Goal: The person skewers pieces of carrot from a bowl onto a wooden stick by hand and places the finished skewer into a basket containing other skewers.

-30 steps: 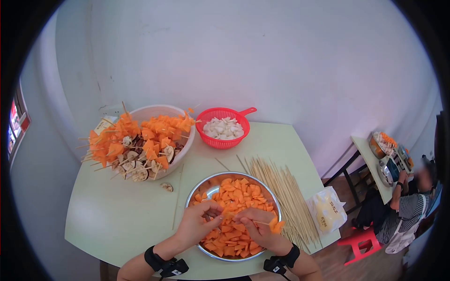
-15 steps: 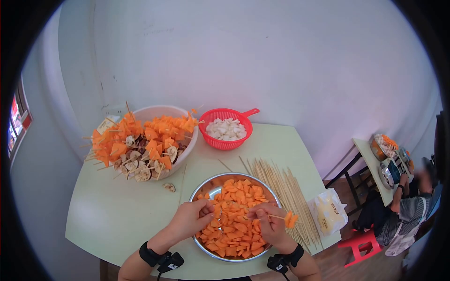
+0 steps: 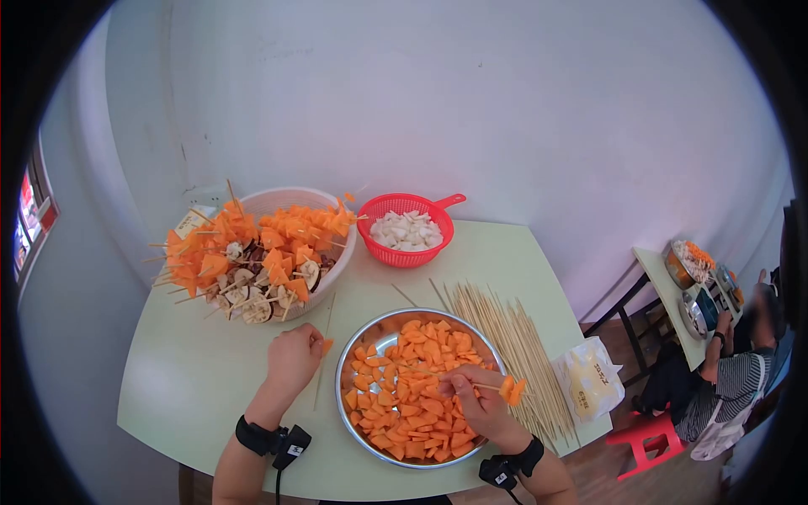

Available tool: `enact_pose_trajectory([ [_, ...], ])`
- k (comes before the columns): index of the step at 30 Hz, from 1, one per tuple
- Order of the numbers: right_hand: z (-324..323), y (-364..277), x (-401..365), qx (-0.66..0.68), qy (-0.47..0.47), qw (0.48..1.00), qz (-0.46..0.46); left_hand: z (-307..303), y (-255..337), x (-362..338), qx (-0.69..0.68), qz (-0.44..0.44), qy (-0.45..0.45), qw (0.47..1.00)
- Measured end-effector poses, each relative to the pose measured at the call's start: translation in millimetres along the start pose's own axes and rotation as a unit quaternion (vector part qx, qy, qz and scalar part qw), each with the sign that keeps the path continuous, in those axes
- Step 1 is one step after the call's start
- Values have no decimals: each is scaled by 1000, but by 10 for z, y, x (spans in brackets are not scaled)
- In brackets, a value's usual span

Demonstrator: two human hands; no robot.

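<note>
Left of the metal bowl (image 3: 340, 412), my left hand (image 3: 294, 360) is closed, with an orange carrot piece (image 3: 327, 346) showing at its fingertips. Over the bowl's right side, my right hand (image 3: 478, 402) pinches a thin wooden skewer (image 3: 486, 386). A few carrot slices (image 3: 512, 390) sit on the skewer's right end, and its other end points left across the bowl. Loose cut carrot pieces (image 3: 412, 408) fill much of the bowl, with bare metal showing at the upper left.
A pile of bare skewers (image 3: 513, 353) lies right of the bowl, beside a plastic packet (image 3: 589, 383). Behind stand a red colander (image 3: 446, 236) of white pieces and a white basin (image 3: 341, 265) of loaded skewers. Another person (image 3: 715, 396) sits at a table far right.
My left hand has moved from over the bowl to the table on its left, with a carrot piece in its fingers. My right hand has shifted slightly left with the skewer.
</note>
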State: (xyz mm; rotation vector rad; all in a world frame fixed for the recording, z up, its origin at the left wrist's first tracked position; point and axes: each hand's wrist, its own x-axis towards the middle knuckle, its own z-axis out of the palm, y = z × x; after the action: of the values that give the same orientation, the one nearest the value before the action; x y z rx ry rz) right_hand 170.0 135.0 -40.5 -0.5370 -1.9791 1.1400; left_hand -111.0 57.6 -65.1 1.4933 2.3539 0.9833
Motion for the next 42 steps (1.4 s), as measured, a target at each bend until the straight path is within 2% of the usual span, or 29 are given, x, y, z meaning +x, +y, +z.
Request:
enact_pose_trajectory([
  [1, 0, 10, -1, 4, 0, 1000, 4, 18, -55, 5, 71, 13, -23, 997],
  [2, 3, 8, -1, 4, -1, 1000, 4, 36, -76, 1, 71, 13, -23, 997],
  [4, 10, 1, -5, 4, -1, 1000, 1, 6, 22, -25, 112, 21, 20, 993],
  [8, 13, -11, -4, -8, -5, 1000, 3, -78, 374, -103, 23, 13, 21, 999],
  [10, 20, 2, 3, 3, -9, 1000, 8, 31, 418, -164, -42, 162, -16, 986],
  [11, 25, -8, 2, 3, -9, 1000, 8, 63, 463, -188, -43, 161, -16, 986],
  [13, 38, -33, 16, 27, -1, 999, 27, 101, 536, -229, 58, 293, -3, 954],
  [17, 51, -1, 6, 29, -3, 999, 27, 231, 462, -284, 134, 300, 14, 944],
  [22, 54, 43, -3, 54, -1, 998, 33, 257, 464, -288, 203, 282, -86, 934],
  [25, 55, 45, -6, 52, -7, 998, 30, 335, 426, -298, 182, 308, -43, 933],
  [29, 71, 48, -5, 58, -3, 998, 32, 301, 482, -292, 177, 324, -54, 928],
  [32, 69, 40, 0, 58, 2, 997, 41, 301, 505, -288, 156, 306, -83, 936],
  [34, 63, 28, -3, 57, 8, 998, 40, 345, 482, -280, 50, 251, -65, 965],
  [37, 69, 0, 0, 44, 15, 998, 29, 305, 499, -283, 119, 300, -72, 944],
  [42, 53, 16, -5, 43, 7, 999, 28, 311, 487, -264, 120, 307, -89, 940],
])
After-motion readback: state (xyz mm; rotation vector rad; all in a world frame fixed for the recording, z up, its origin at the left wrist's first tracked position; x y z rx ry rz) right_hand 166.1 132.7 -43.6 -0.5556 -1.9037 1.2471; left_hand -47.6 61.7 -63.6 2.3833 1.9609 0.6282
